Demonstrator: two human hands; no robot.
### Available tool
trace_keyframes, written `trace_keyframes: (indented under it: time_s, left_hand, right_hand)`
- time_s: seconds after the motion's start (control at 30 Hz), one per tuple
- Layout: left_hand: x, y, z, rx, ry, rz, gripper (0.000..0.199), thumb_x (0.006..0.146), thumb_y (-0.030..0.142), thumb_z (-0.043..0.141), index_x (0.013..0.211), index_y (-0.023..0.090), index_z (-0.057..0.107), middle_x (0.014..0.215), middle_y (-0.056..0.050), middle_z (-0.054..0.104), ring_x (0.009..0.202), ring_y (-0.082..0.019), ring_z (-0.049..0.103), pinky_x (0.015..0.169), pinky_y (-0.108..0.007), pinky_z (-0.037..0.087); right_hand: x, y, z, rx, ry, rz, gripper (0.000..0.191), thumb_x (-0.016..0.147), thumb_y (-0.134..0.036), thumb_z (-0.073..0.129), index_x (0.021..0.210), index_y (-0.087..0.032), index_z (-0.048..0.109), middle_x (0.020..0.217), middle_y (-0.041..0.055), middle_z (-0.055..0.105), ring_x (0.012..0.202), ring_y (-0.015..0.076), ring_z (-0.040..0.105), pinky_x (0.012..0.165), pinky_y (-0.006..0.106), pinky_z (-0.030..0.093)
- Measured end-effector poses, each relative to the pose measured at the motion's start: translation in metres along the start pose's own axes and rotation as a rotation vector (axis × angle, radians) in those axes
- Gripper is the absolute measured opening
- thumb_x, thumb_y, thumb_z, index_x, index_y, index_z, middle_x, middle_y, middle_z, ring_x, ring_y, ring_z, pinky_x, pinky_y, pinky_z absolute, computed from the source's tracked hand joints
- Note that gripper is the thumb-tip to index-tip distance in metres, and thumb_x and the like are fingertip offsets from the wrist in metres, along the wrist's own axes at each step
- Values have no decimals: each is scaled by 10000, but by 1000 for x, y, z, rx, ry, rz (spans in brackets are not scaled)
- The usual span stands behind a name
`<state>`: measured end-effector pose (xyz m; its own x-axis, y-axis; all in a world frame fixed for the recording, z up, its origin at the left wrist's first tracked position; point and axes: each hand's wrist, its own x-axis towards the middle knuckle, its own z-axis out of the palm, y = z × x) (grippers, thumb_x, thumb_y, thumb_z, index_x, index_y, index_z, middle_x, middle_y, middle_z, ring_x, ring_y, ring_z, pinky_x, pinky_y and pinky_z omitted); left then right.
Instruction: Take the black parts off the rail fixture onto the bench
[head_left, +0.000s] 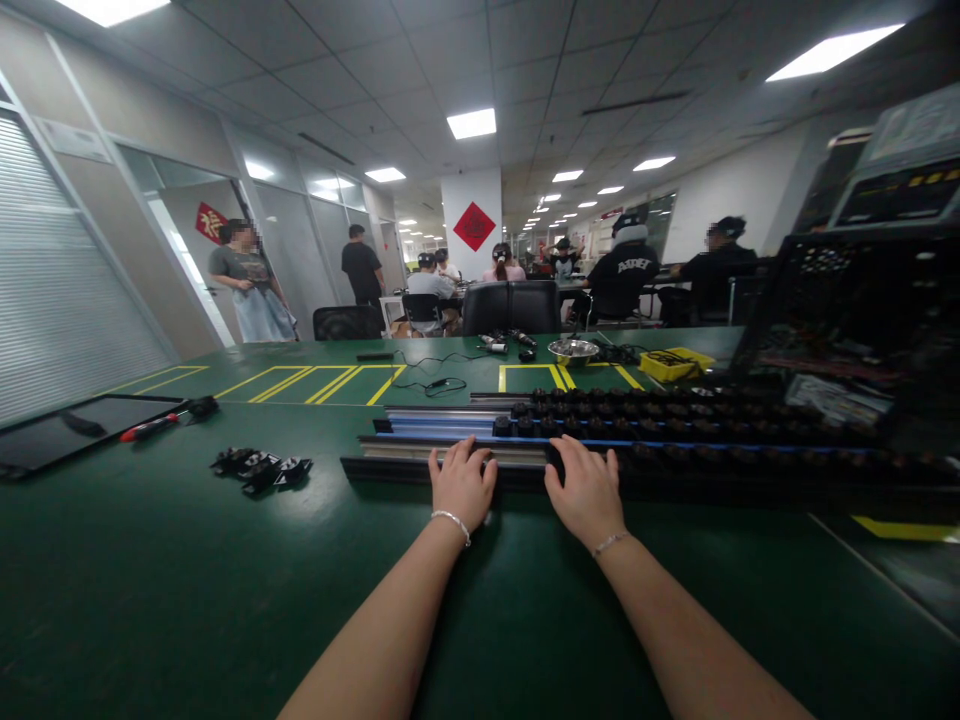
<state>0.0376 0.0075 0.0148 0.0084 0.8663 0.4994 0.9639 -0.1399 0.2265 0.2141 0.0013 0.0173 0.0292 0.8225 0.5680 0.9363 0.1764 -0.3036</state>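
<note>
Several long black rails lie side by side on the green table, running left to right. Rows of small black parts sit along their right portions, and blue strips show between rails. My left hand rests on the nearest rails, fingers spread and bent over them. To its right, my right hand touches the same rails, near the left end of the nearest row of parts, its fingers apart. Nothing is visible in either hand; the undersides of the fingers are hidden.
Loose black parts lie left. A red-handled tool is beside a dark flat panel. Behind the rails are a metal bowl, a yellow tray and cables. An open dark case stands right. Several people are farther back.
</note>
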Motion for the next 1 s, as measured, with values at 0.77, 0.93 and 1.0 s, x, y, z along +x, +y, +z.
trace_keyframes:
  time_s: [0.77,0.93,1.0]
  left_hand:
    - [1,-1,1,-16,-14,14,355,896,423,337,1110,328,604,1320,12,522,1235,-212,406,1077,-534,127]
    - [1,0,-1,-16,-11,8,346,895,414,344,1100,322,608,1319,11,522,1228,-209,413,1077,-533,129]
    - [0,1,-1,-16,-15,7,340,894,407,350,1096,321,610,1321,12,520,1226,-209,415,1078,-532,129]
  right_hand:
    - [0,-1,0,-5,-10,-41,384,841,-291,414,1197,-198,526,1276,73,536,1119,245,488,1055,557,158]
    - [-1,-3,-1,1,-6,-53,381,840,-287,419,1194,-199,527,1270,77,542,1109,243,498,1054,560,157]
    - [-1,-4,0,1,-8,-72,381,838,-285,424,1195,-201,527,1271,78,542,1105,243,503,1052,563,159]
